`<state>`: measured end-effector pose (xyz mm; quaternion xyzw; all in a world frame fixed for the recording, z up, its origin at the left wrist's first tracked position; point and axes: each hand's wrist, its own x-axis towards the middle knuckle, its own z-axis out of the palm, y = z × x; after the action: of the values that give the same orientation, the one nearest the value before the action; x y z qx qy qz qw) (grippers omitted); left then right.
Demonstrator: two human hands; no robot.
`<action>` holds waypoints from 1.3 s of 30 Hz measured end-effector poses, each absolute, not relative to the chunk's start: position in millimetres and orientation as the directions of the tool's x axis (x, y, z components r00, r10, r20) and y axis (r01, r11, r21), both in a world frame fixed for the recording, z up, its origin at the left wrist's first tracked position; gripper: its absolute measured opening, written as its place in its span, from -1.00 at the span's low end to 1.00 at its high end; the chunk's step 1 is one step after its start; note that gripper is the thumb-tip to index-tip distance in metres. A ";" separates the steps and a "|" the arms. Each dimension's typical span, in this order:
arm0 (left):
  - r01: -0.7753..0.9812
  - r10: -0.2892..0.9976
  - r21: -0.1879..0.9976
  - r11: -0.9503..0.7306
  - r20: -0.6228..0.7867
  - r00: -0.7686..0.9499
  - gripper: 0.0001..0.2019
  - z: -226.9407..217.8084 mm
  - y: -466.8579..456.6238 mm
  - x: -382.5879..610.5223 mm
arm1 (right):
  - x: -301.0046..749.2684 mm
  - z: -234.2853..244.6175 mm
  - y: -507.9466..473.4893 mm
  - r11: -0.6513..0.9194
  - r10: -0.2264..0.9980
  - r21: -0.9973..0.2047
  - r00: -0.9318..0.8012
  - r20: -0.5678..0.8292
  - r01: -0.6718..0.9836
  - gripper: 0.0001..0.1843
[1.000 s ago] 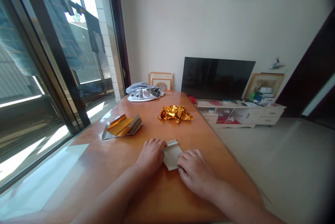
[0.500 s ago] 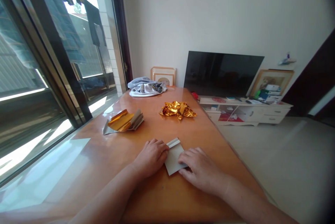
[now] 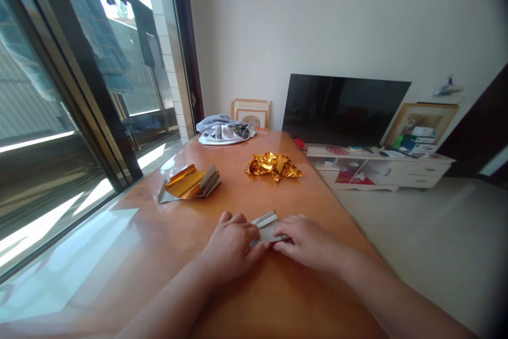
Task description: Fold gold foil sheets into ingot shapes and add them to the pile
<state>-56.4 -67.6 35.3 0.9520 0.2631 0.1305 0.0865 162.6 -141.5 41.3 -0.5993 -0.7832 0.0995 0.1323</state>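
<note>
A small sheet of greyish paper [image 3: 266,230], one band folded over along its far edge, lies on the table between my hands. My left hand [image 3: 235,244] is closed at its left side, thumb at the near edge and fingers over the paper. On the right, my right hand [image 3: 304,238] pinches the near right edge between thumb and fingers. Part of the sheet is hidden under the fingers. Beyond my left hand rests a loose stack of gold foil paper [image 3: 186,182] with grey backs. A pile of folded, crumpled-looking gold foil pieces [image 3: 273,166] sits farther back.
The glossy wooden table [image 3: 222,212] runs away from me, its right edge falling to the tiled floor. Bundled light cloth [image 3: 226,131] lies at its far end. A television [image 3: 341,109] stands on a low white cabinet [image 3: 400,174]. Sliding glass doors are at left.
The paper's near edge has come up and inward, so less of the sheet shows. My left thumb has moved right along that edge, closer to my right hand. The view has shifted slightly.
</note>
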 end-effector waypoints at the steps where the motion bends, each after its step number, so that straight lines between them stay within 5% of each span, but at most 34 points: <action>1: 0.477 0.522 0.230 -0.848 0.203 0.829 -0.58 34.9 -67.4 -55.8 | 164.8 43.2 -139.4 0.256 0.967 -0.322 -0.234 0.104 0.911 -0.83; 8: 0.498 0.539 0.221 -0.838 0.201 0.818 -0.57 34.7 -65.4 -54.4 | 176.9 51.8 -125.5 0.292 0.956 -0.333 -0.268 0.116 0.896 -0.75; 11: 0.517 0.562 0.234 -0.823 0.200 0.803 -0.57 33.1 -64.3 -53.5 | 178.0 47.1 -118.3 0.301 0.954 -0.353 -0.279 0.113 0.886 -0.86; 19: 0.536 0.623 0.363 -0.762 0.183 0.761 -0.56 34.6 -61.2 -52.3 | 180.1 22.3 -106.2 0.284 0.958 -0.474 -0.264 0.109 0.834 -0.90; 28: 0.575 0.702 0.450 -0.683 0.188 0.687 -0.66 28.3 -47.1 -55.8 | 177.3 20.6 -118.4 0.291 0.956 -0.431 -0.241 0.169 0.854 -0.88; 34: 0.578 0.701 0.481 -0.659 0.113 0.705 -0.58 38.9 -56.8 -52.8 | 175.7 16.3 -114.2 0.244 0.969 -0.545 -0.178 0.171 0.802 -0.85; 39: 0.617 0.724 0.439 -0.654 0.126 0.678 -0.74 29.6 -55.0 -50.3 | 176.2 0.2 -107.0 0.168 0.980 -0.645 -0.054 0.194 0.745 -0.82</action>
<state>-50.3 -55.0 29.6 0.8974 0.3736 0.1465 0.1834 176.2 -107.0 0.2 -0.6158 -0.7002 0.1912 0.3065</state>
